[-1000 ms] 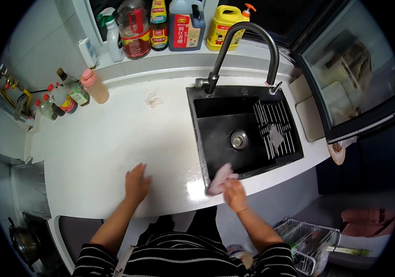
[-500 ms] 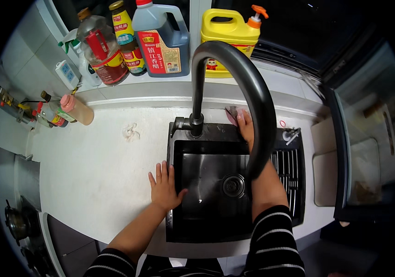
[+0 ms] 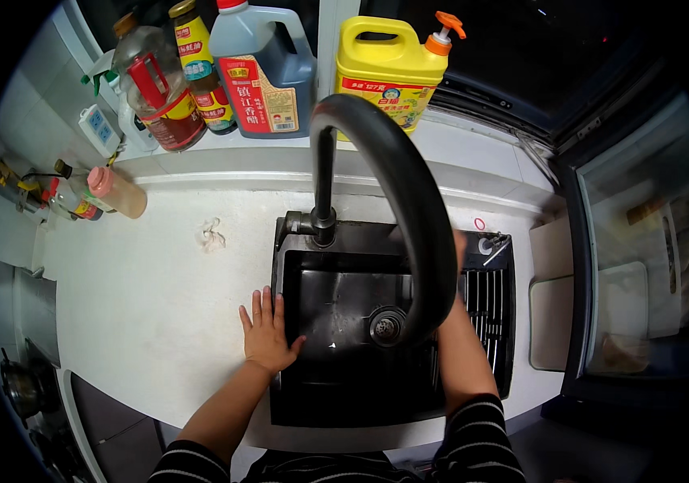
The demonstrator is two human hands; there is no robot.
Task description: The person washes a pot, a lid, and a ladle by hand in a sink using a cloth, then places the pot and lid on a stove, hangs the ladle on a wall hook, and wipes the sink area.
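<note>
My left hand (image 3: 269,336) rests flat with fingers spread on the white countertop (image 3: 151,322), its thumb reaching over the left rim of the black sink (image 3: 344,394). Behind the tall black faucet (image 3: 421,193) is my right hand (image 3: 460,243), mostly hidden and smeared by motion at the sink's back ledge. Its fingers do not show, and whatever they hold is out of sight. The metal drain (image 3: 388,325) lies in the basin, left of my right forearm (image 3: 466,350).
A ribbed drainer (image 3: 485,310) fills the sink's right side, near a pink ring (image 3: 479,224). On the sill stand a yellow pump jug (image 3: 388,76), a dark jug (image 3: 264,72) and sauce bottles (image 3: 198,64). A crumpled white scrap (image 3: 211,235) lies on the counter. An open window (image 3: 634,233) juts in at right.
My right hand has moved toward me and rightward behind the faucet, and the pinkish-grey cloth under it is no longer visible. The view has shifted slightly; my left hand keeps its place.
</note>
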